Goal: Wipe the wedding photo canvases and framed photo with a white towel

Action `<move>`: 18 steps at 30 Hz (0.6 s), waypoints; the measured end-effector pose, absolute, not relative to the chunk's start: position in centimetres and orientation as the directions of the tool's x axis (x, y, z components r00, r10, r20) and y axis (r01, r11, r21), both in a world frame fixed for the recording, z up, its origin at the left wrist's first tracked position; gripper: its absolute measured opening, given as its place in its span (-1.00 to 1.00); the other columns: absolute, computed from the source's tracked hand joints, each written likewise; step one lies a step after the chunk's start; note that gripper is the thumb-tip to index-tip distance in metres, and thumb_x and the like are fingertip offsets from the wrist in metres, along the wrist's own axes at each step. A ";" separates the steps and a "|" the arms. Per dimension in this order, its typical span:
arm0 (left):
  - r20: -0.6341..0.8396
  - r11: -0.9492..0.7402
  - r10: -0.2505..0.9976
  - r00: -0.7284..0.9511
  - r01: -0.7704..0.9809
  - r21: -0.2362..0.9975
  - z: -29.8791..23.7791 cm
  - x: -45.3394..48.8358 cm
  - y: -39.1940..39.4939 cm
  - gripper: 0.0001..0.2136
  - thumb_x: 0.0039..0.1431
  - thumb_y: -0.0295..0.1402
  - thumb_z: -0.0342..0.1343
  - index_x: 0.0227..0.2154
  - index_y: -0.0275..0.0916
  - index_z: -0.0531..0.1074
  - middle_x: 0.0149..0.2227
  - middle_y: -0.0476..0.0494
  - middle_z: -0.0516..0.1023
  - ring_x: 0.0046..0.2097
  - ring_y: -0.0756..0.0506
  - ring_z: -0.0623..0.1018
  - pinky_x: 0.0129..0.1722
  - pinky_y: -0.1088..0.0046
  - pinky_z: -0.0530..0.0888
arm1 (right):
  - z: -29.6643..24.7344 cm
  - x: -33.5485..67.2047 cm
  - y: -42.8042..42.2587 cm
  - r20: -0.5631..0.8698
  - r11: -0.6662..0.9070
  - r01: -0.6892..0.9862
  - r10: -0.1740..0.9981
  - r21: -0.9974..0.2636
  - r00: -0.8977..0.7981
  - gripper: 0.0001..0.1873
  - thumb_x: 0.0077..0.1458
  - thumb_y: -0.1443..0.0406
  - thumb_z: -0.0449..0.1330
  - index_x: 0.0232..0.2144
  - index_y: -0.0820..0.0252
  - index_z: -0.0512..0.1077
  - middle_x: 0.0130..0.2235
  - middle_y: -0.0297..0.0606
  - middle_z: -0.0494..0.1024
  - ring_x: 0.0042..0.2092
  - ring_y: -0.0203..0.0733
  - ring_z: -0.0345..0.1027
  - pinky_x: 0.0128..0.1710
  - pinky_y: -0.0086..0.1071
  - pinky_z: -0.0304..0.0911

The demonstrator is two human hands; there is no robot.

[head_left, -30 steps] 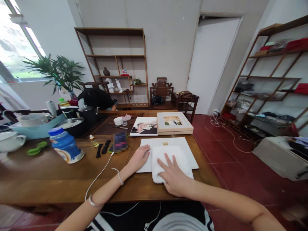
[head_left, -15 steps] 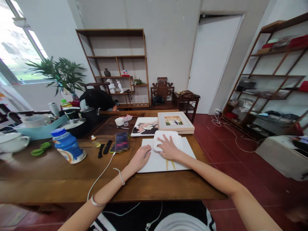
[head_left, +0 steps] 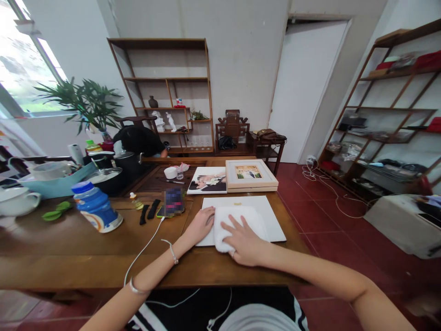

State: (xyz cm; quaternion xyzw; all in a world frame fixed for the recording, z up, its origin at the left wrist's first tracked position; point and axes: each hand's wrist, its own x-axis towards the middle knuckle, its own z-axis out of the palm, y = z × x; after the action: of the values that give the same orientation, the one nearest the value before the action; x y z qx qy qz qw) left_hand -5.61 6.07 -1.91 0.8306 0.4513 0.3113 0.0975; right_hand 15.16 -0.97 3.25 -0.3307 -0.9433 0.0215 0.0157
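Note:
A white board (head_left: 272, 223) lies on the wooden table in front of me. My right hand (head_left: 246, 241) rests with fingers spread on a folded white cloth (head_left: 222, 232), pressing it against the near part of the board. Flat on the board's left edge is my left hand (head_left: 200, 225), fingers stretched out, close to the cloth's left side. Beyond the cloth a small yellowish mark (head_left: 237, 203) shows near the board's far edge. The cloth and my right hand hide the middle of the board.
Behind the board lie a photo panel (head_left: 207, 180) and stacked picture frames (head_left: 253, 175). To the left are a phone (head_left: 174, 202) on a white cable, black strips (head_left: 149, 211), a small dropper bottle (head_left: 135, 201) and a blue-capped bottle (head_left: 96, 207). A person (head_left: 139, 140) bends behind the table.
My right hand has drawn the cloth toward me, from the board's far part to its near edge. The left hand has stayed nearly in place.

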 end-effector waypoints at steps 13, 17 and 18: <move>0.466 -0.563 0.812 0.351 0.682 0.467 -2.1 -5.6 6.2 -0.71 0.11 -0.50 -0.07 -0.14 -0.25 0.43 -0.06 -0.22 0.49 0.02 -0.17 0.45 0.07 0.19 0.33 | 3.1 13.2 6.2 0.050 0.698 0.716 0.715 0.017 -0.698 -0.58 0.04 0.32 0.02 0.00 0.20 0.34 0.23 -0.04 0.07 0.25 0.28 -0.23 0.09 0.26 -0.23; 0.456 -0.553 0.817 0.352 0.701 0.450 -2.5 -5.6 6.3 -0.70 0.12 -0.51 -0.09 -0.12 -0.29 0.42 -0.04 -0.25 0.48 0.04 -0.17 0.43 0.09 0.17 0.31 | 3.6 13.7 0.3 0.034 0.755 0.655 0.655 0.013 -0.755 -0.62 0.03 0.28 0.04 -0.08 0.23 0.40 0.21 0.05 0.10 0.22 0.36 -0.19 0.08 0.28 -0.19; 0.452 -0.555 0.817 0.357 0.701 0.448 -2.5 -5.6 6.3 -0.69 0.11 -0.51 -0.10 -0.12 -0.30 0.43 -0.04 -0.26 0.48 0.04 -0.17 0.43 0.09 0.17 0.31 | 3.9 13.9 -1.1 0.026 0.780 0.626 0.625 0.005 -0.780 -0.62 0.03 0.27 0.05 -0.09 0.23 0.41 0.21 0.05 0.11 0.23 0.36 -0.19 0.09 0.27 -0.19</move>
State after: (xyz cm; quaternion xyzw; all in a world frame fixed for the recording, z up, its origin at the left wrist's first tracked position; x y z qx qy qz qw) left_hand -5.63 6.30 -2.48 0.8190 0.4635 0.3264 0.0887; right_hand 13.94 -1.15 3.91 -0.3316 -0.9433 -0.0065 0.0116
